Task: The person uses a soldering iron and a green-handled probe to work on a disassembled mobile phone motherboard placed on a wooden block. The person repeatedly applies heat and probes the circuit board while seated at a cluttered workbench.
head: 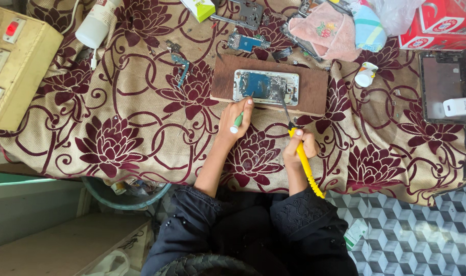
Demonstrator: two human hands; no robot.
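1. Opened phone (266,87) lies on a wooden board (314,84) on the floral cloth (130,133), long axis running left to right, just beyond both hands.
2. Left hand (236,118) is closed around a green-handled tool (237,123), forefinger reaching to the phone's near edge.
3. Right hand (298,147) grips a yellow soldering iron (305,162); its tip angles up to the phone's right part.
4. Left hand sits nearer the phone; right hand is further back, bridging the gap with the iron.

Matt wooden board (314,89), woven floral cloth (130,117)
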